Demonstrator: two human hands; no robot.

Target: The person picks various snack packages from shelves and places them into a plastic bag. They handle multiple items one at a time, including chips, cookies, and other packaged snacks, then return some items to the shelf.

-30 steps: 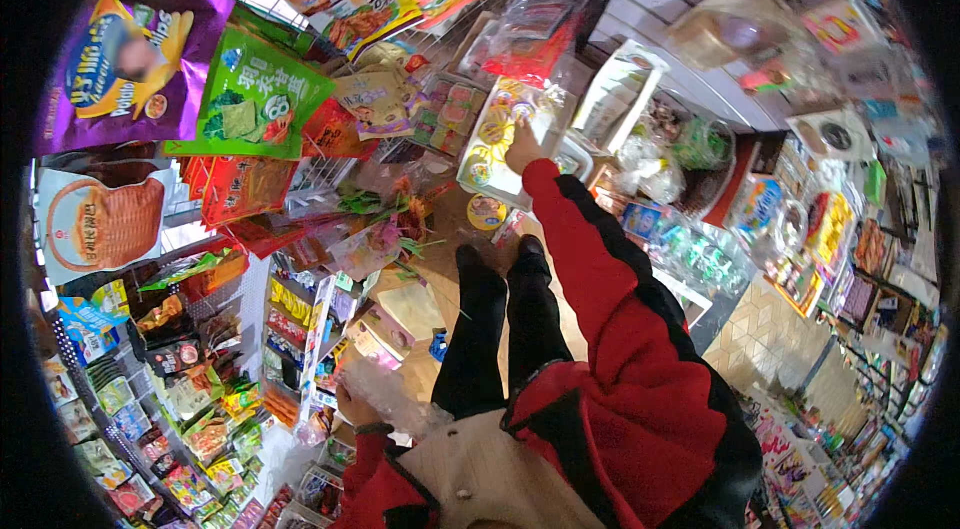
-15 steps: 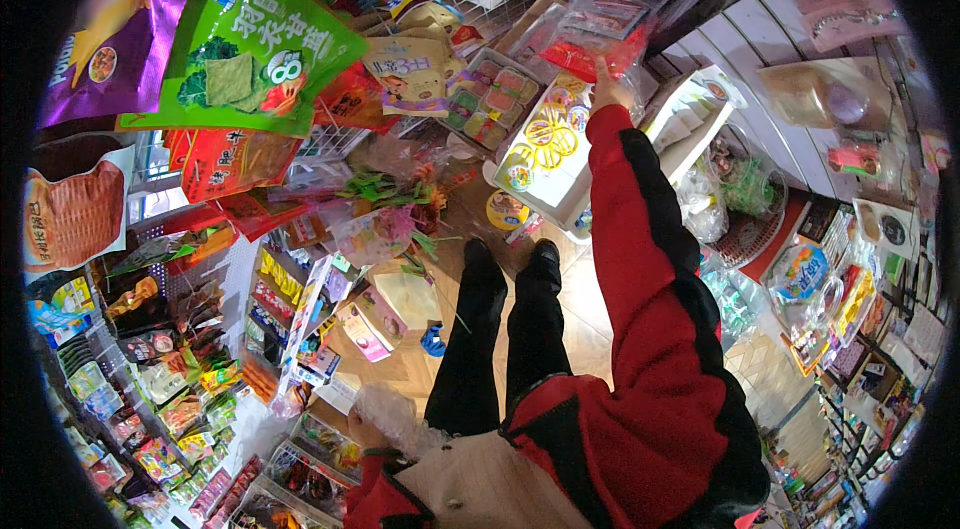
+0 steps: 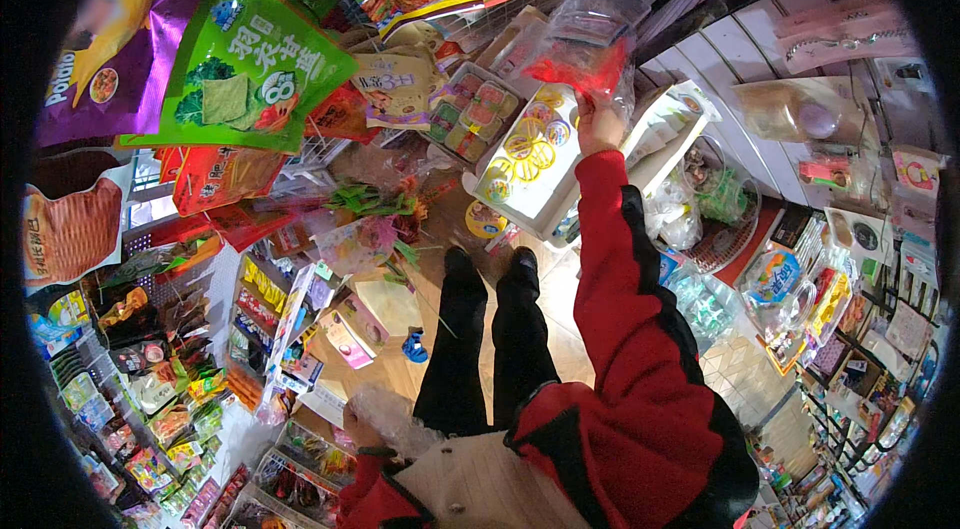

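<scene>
My right arm reaches forward in a red and black sleeve. The fingers of my right hand (image 3: 599,125) are closed on the near edge of a red and clear plastic bag (image 3: 585,69), which is crumpled. A clear plastic box (image 3: 606,4) lies just behind the bag. Beneath and left of that hand is a white carton (image 3: 495,191) with round yellow-printed items (image 3: 530,147) in it. Low at my left side, my left hand (image 3: 362,431) is closed on a crumpled clear plastic bag (image 3: 395,417); its fingers are partly hidden.
Snack bags hang at the upper left, among them a large green bag (image 3: 240,69) and a purple bag (image 3: 170,39). A tray of colourful packs (image 3: 474,113) sits left of the carton. White slatted wall panels (image 3: 700,59) stand at the right. An open carton (image 3: 365,324) rests on the floor.
My right hand has drawn back a little toward me, pulling the red and clear bag's edge along. The whole view has shifted slightly. My left hand stays low with its clear bag.
</scene>
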